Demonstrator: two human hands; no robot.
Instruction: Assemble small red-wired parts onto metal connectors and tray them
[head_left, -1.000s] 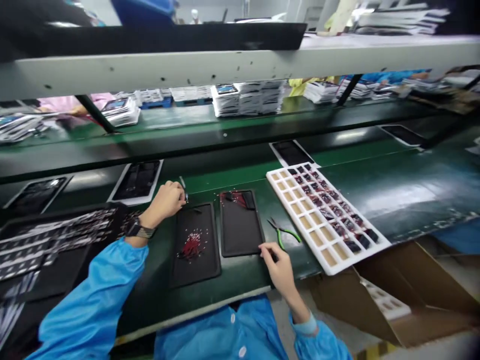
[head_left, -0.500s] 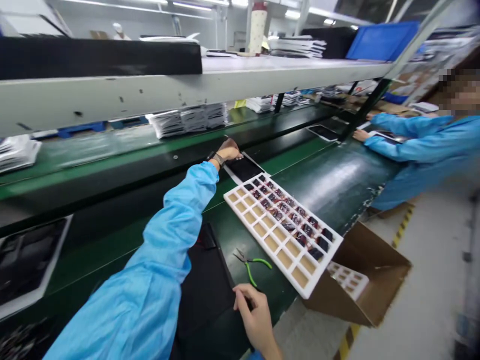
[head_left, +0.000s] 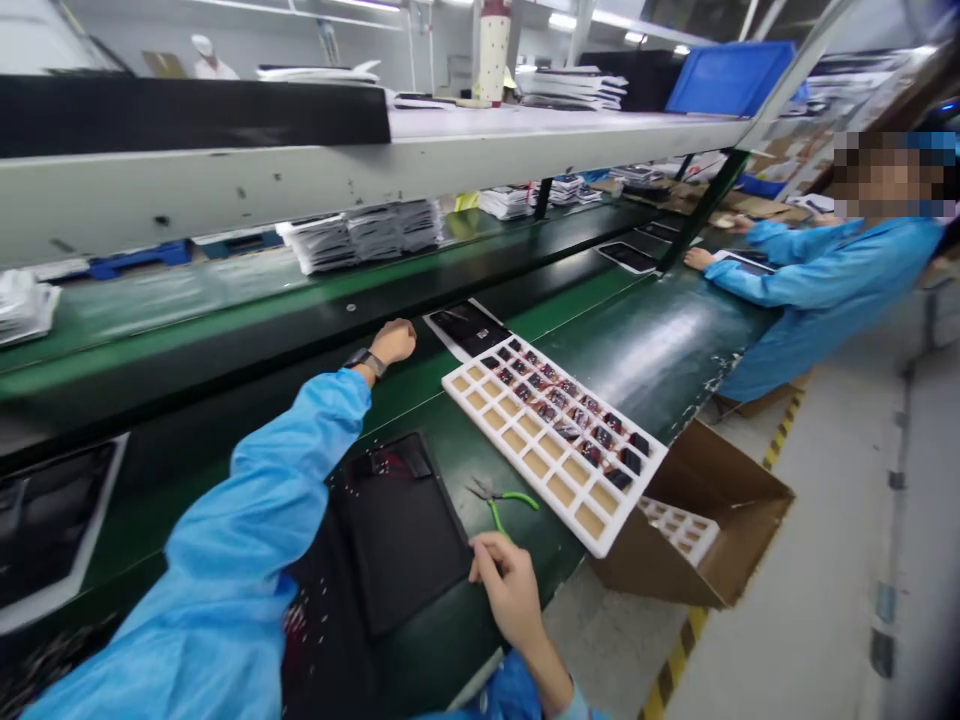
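My left hand point(head_left: 394, 342) hovers over the belt with its fingers curled in, and nothing shows in it. Just right of it lies a black flat panel point(head_left: 461, 325) on a white sheet, with a small pale mark on it. My right hand point(head_left: 510, 590) is closed in a pinch by the edge of a black rectangular case point(head_left: 405, 545); whatever its fingers hold, if anything, is hidden. Red-and-black wires point(head_left: 401, 460) lie at the case's top end. Green-handled pliers point(head_left: 495, 498) rest beyond my right hand, beside a white compartment tray point(head_left: 551, 440) partly filled with small dark parts.
A cardboard box point(head_left: 720, 520) with another white tray stands off the bench's right edge. A long shelf point(head_left: 570, 135) crosses above the bench. At left lies another dark panel point(head_left: 52, 520) on white. A co-worker in a blue sleeve point(head_left: 810, 270) works at far right.
My left hand has drawn back leftward off the black panel, baring its surface. The case and wires show more as my left arm shifts left. My right hand keeps its pinch.
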